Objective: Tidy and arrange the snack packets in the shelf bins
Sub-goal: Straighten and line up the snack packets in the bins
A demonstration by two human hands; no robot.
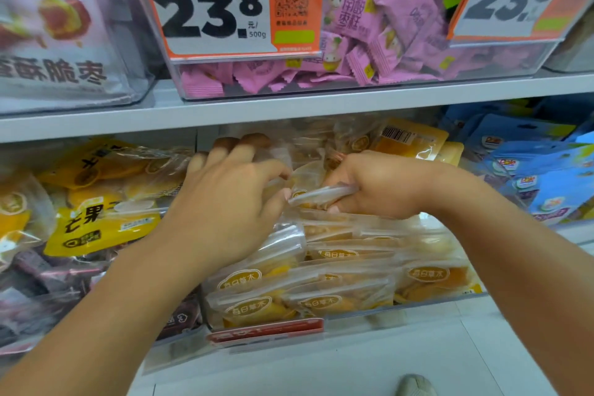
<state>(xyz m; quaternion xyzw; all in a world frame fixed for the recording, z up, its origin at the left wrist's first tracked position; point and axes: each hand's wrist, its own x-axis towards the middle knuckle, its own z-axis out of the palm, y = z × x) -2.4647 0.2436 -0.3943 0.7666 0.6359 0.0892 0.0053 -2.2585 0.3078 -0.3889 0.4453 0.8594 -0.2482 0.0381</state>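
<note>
Snack packets (337,283) filling clear bin (427,307)

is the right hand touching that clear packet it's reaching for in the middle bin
Touching. The head view shows the right hand closed around the clear packet, fingers wrapped over its edge.

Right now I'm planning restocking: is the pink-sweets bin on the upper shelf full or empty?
Fairly full: pink packets pile high behind the clear bin front.

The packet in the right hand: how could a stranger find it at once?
Start at the lower shelf's middle bin of clear packets with orange ovals. Above the rows, the right hand pinches one clear packet by its edge, near the left hand. Only this one is lifted.
</note>
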